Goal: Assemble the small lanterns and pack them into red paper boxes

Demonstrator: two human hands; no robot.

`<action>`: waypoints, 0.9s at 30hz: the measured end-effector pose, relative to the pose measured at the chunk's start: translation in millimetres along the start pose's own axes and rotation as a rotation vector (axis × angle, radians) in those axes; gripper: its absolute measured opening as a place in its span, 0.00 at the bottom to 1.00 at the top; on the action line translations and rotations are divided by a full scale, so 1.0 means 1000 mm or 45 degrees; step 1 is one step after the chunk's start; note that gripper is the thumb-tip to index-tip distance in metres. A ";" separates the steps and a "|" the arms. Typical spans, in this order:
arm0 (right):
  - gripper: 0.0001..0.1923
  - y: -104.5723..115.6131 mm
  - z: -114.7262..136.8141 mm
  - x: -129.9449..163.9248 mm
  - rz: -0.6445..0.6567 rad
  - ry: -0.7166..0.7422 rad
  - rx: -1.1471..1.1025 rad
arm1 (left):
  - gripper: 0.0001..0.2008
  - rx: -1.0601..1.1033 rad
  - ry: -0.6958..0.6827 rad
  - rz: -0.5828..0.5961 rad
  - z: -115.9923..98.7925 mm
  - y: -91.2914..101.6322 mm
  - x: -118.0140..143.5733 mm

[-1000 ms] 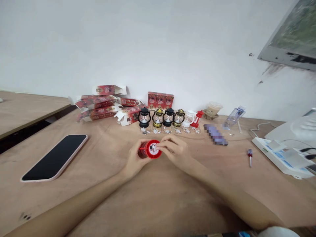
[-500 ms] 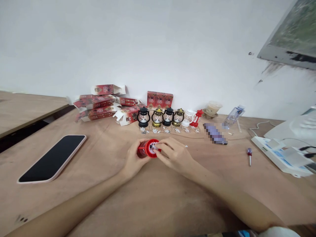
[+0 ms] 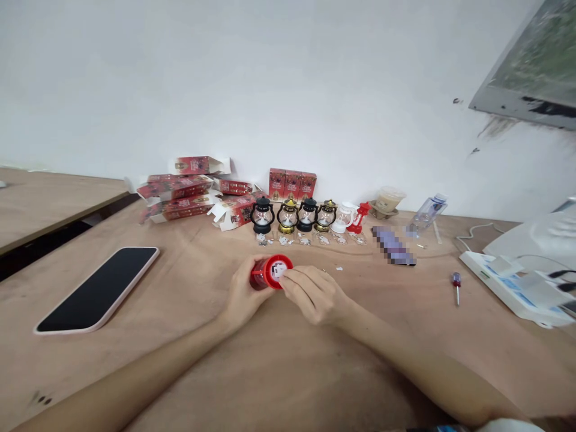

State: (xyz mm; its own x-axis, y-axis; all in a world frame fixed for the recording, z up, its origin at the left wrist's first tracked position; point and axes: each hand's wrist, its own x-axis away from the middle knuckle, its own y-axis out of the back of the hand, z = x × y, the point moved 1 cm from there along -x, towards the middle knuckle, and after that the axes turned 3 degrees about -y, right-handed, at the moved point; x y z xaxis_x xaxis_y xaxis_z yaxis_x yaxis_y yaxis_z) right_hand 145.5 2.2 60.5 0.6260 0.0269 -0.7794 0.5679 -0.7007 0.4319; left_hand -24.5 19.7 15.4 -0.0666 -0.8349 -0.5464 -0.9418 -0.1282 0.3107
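Note:
My left hand (image 3: 245,294) grips a small red toy lantern (image 3: 269,272) lying on its side, its round base turned toward me. My right hand (image 3: 312,293) has its fingertips pressed on the white part of that base. Both hands rest low on the wooden table (image 3: 288,372), near its middle. Behind them stands a row of several small lanterns (image 3: 306,215), black, gold, white and red, with tiny clear packets in front of them.
A phone with a pink case (image 3: 99,288) lies at the left. Red cartons (image 3: 180,192) are piled at the back left, three upright red boxes (image 3: 292,183) behind the lanterns. A small screwdriver (image 3: 456,285), a plastic bottle (image 3: 425,213) and a white device (image 3: 517,282) lie at the right.
My right hand has slid down and toward me over the lantern's base. The lantern's base has tipped slightly more toward me. My left hand has kept its grip.

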 end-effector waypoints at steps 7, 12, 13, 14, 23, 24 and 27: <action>0.05 -0.002 0.001 0.000 0.022 0.056 0.055 | 0.18 -0.012 -0.013 0.015 0.000 0.000 0.000; 0.06 -0.002 0.000 0.003 0.050 0.051 0.064 | 0.19 0.024 -0.001 0.019 0.002 0.000 0.001; 0.06 -0.003 0.000 0.003 0.048 0.051 0.058 | 0.19 0.033 0.003 0.030 0.002 -0.001 0.000; 0.06 -0.003 0.000 0.003 0.043 0.048 0.052 | 0.19 0.042 0.008 0.041 0.002 -0.001 0.000; 0.05 -0.006 0.002 0.004 -0.024 -0.014 0.025 | 0.19 0.057 0.017 0.053 -0.001 0.000 -0.001; 0.04 -0.006 0.002 0.004 -0.028 -0.017 0.025 | 0.19 0.056 0.015 0.053 -0.001 0.000 -0.001; 0.04 -0.006 0.002 0.003 -0.037 -0.024 0.040 | 0.19 0.060 0.011 0.056 -0.001 0.000 -0.001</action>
State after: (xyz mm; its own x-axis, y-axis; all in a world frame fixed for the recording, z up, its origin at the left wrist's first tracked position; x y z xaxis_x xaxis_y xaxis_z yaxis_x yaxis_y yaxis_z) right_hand 142.7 4.4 54.9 0.5993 0.0342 -0.7998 0.5684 -0.7217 0.3950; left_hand -24.4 20.2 16.6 -0.1053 -0.8436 -0.5265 -0.9526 -0.0664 0.2970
